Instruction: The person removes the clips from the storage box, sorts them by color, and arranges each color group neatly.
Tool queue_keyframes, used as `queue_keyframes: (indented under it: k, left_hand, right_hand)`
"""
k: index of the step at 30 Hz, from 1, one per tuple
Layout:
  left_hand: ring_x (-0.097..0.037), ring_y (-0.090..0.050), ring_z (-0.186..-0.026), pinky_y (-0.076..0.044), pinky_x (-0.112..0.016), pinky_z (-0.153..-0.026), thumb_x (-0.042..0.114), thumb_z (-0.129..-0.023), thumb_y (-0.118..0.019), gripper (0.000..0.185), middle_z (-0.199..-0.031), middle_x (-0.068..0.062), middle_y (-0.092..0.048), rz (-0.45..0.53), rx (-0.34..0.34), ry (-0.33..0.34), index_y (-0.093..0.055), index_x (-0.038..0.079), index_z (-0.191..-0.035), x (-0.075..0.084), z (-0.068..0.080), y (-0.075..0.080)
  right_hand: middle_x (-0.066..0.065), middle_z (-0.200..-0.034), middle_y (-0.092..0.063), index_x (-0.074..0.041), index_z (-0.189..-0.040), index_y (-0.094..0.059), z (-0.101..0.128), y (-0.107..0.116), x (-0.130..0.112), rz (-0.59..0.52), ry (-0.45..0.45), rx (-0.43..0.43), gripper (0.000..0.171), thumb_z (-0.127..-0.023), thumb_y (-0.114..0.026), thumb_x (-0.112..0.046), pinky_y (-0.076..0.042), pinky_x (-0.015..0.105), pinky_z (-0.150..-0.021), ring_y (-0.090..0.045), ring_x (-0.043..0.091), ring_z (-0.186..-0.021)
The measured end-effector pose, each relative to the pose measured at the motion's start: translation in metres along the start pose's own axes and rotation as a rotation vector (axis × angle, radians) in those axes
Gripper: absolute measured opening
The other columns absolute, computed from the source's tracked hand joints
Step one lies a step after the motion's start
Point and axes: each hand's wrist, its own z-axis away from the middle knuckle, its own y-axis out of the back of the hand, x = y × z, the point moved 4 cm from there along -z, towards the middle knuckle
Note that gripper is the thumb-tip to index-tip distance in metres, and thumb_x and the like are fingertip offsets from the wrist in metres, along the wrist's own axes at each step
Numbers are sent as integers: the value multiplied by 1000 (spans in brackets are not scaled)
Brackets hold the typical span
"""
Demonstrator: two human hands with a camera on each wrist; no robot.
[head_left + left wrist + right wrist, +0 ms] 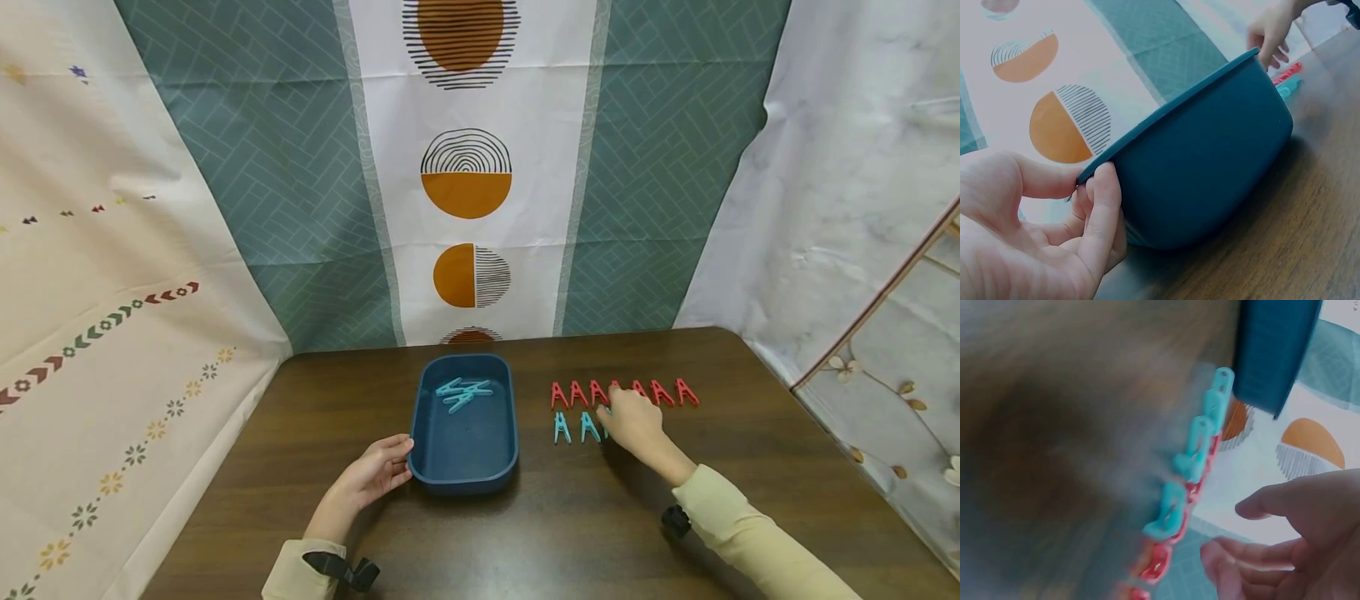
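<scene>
My left hand [372, 473] pinches the left rim of a dark blue plastic tub [463, 450], thumb on top and fingers curled beneath, as the left wrist view shows. Inside the tub lie light blue clothespins [467, 390], crossing one another. To the tub's right, my right hand [639, 423] hovers over the clothespins on the table; its thumb and fingers are apart with nothing between them. Three light blue clothespins [1196, 450] stand in a row close to that hand, one partly hidden by it in the head view. Behind them runs a row of several red clothespins [684, 392].
A brown wooden table [330, 392] carries everything. Patterned cloth [480, 275] hangs along its back edge, with pale cloth [135, 375] at the left and a marbled sheet at the right. Each wrist wears a black strap with a small camera [363, 575].
</scene>
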Motion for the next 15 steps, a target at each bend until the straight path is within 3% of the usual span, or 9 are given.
queue_keyframes:
  k: [5,15]
  left_hand:
    - [-7,-59,-77,-53,-18,-71,16,-101,-48,7,-85,4,-63,-2,-11,-4,-52,12,-105,0,1,0]
    - [-7,-58,-76,-53,-18,-70,16,-100,-51,7,-85,4,-63,-20,-12,-11,-52,11,-105,2,2,1]
  right_hand:
    - [-1,-52,-38,-7,-73,-55,-4,2,-19,-74,98,60,19,-89,-61,-14,-17,22,-39,-30,11,-42]
    - [-1,-54,-46,-11,-72,-59,-10,-4,-52,-124,193,72,16,-88,-63,-11,-19,21,-38,-32,10,-42]
